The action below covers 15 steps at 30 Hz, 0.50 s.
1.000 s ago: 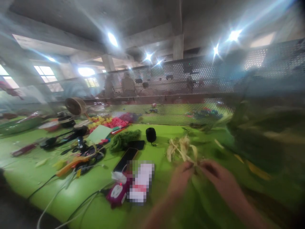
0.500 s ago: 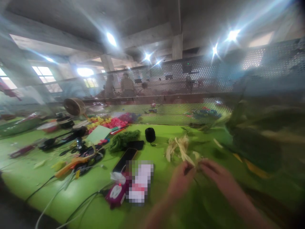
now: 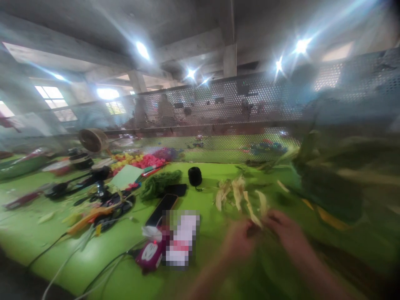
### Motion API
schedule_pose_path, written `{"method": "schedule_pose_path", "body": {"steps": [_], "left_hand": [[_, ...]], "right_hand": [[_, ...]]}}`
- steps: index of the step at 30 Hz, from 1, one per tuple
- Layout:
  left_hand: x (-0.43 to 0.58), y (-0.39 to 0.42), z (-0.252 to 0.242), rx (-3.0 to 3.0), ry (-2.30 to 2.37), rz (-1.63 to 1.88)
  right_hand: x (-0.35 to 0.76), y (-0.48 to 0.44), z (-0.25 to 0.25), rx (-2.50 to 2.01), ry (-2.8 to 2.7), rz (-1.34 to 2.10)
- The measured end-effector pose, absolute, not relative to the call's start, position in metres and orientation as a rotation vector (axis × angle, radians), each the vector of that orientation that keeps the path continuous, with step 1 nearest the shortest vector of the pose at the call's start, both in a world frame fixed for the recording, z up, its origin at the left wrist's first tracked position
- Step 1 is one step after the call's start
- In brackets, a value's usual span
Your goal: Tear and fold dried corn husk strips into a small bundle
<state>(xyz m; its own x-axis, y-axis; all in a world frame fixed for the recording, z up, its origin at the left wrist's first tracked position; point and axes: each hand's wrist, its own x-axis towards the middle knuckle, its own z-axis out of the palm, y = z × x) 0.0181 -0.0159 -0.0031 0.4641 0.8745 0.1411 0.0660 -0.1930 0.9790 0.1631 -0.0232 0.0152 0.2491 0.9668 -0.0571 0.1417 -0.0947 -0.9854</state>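
My left hand [image 3: 242, 241], blurred, is low right of centre with its fingers closed on the lower end of a pale husk strip [image 3: 252, 211]. Close beside it, my right hand [image 3: 283, 227] pinches a second pale strip [image 3: 261, 201], which sticks up and curves from its fingertips. The fingertips of the two hands nearly meet; whether they touch is blurred. Just beyond them, more pale, dry-looking strips [image 3: 223, 192] lie in a loose bunch on the green tabletop [image 3: 206, 258].
Left of my hands lie a black phone [image 3: 162, 209], a purple box [image 3: 150, 254], and a black yarn spool [image 3: 195, 176]. Farther left are an orange glue gun [image 3: 86, 221], cables and green fibre [image 3: 161, 183]. A large bag [image 3: 331, 187] stands right; a perforated panel [image 3: 218, 106] backs the table.
The pale strips at my hands have come apart into two distinct pieces, one at each hand. My hands have moved slightly right and lower. The whole view has shifted a little.
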Motion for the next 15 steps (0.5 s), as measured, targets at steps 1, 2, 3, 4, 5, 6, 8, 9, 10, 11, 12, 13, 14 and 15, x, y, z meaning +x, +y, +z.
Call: {"method": "schedule_pose_path", "body": {"steps": [1, 2, 3, 4, 5, 6, 8, 9, 10, 11, 12, 13, 14, 15], "left_hand": [[0.018, -0.015, -0.004, 1.614, 0.856, 0.919], [0.018, -0.015, -0.006, 1.621, 0.893, 0.931], [0.018, -0.013, -0.008, 1.623, 0.937, 0.943], [0.018, -0.012, -0.010, 1.624, 0.984, 0.953], [0.018, -0.011, -0.012, 1.627, 1.029, 0.959], [0.018, -0.010, -0.013, 1.631, 1.073, 0.961], [0.019, -0.009, -0.014, 1.648, 1.136, 0.955], [0.019, -0.009, -0.014, 1.663, 1.154, 0.950], [0.019, -0.010, -0.014, 1.680, 1.166, 0.943], [0.020, -0.010, -0.013, 1.700, 1.171, 0.936], [0.020, -0.011, -0.013, 1.722, 1.175, 0.927], [0.020, -0.011, -0.013, 1.744, 1.177, 0.918], [0.021, -0.012, -0.014, 1.764, 1.176, 0.911], [0.021, -0.012, -0.015, 1.779, 1.158, 0.905]], "right_hand": [[0.165, -0.023, 0.015, -1.508, -1.139, 0.948], [0.167, -0.023, 0.015, -1.522, -1.198, 0.886], [0.170, -0.023, 0.015, -1.531, -1.261, 0.819], [0.173, -0.023, 0.014, -1.537, -1.322, 0.757], [0.175, -0.023, 0.014, -1.539, -1.376, 0.700], [0.178, -0.023, 0.013, -1.533, -1.425, 0.648], [0.180, -0.023, 0.010, -1.489, -1.547, 0.578], [0.180, -0.023, 0.008, -1.452, -1.616, 0.558], [0.180, -0.022, 0.007, -1.416, -1.678, 0.548], [0.179, -0.022, 0.005, -1.392, -1.726, 0.546], [0.178, -0.021, 0.004, -1.379, -1.753, 0.555], [0.177, -0.021, 0.002, -1.379, -1.756, 0.571], [0.177, -0.020, 0.001, -1.380, -1.743, 0.592], [0.177, -0.020, 0.000, -1.379, -1.722, 0.614]]}}
